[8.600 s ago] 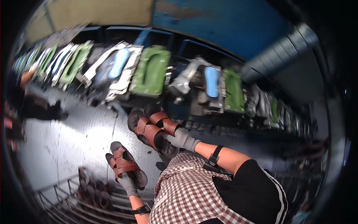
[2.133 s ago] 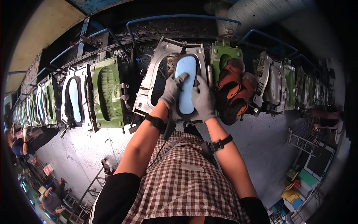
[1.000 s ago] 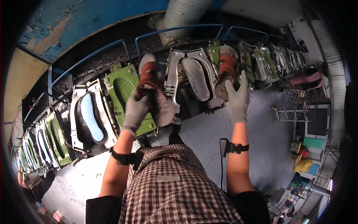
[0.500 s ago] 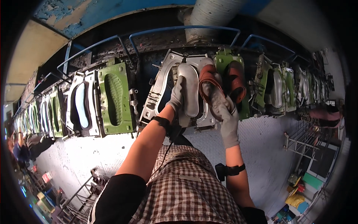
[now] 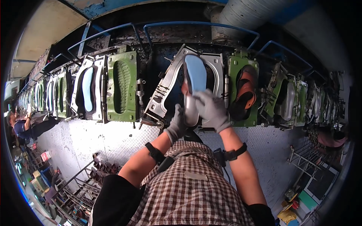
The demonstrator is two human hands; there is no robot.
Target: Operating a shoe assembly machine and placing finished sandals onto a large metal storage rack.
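A blue sole-shaped piece (image 5: 196,71) covers the far part of a silver shoe last (image 5: 191,110) in the opened silver mould (image 5: 163,88) before me. A bit of reddish strap shows at its left edge. My gloved right hand (image 5: 213,111) curls its fingers over the near end of the blue piece, slightly blurred. Beside the near end of the last is my gloved left hand (image 5: 176,123), one digit pointing up and the others largely hidden. Reddish-brown sandal uppers (image 5: 247,88) lie in the green mould half (image 5: 244,118) on the right.
More green and silver moulds (image 5: 122,88) line the bench both ways. A blue rail (image 5: 196,23) runs behind them, below a thick pipe (image 5: 241,19). Racks with footwear (image 5: 102,165) stand lower left, a metal rack (image 5: 305,162) lower right. Another person (image 5: 22,126) is far left.
The bare last now carries the blue piece. My right hand has released the reddish-brown sandal upper and moved left to the last. My left hand has come down toward its near end.
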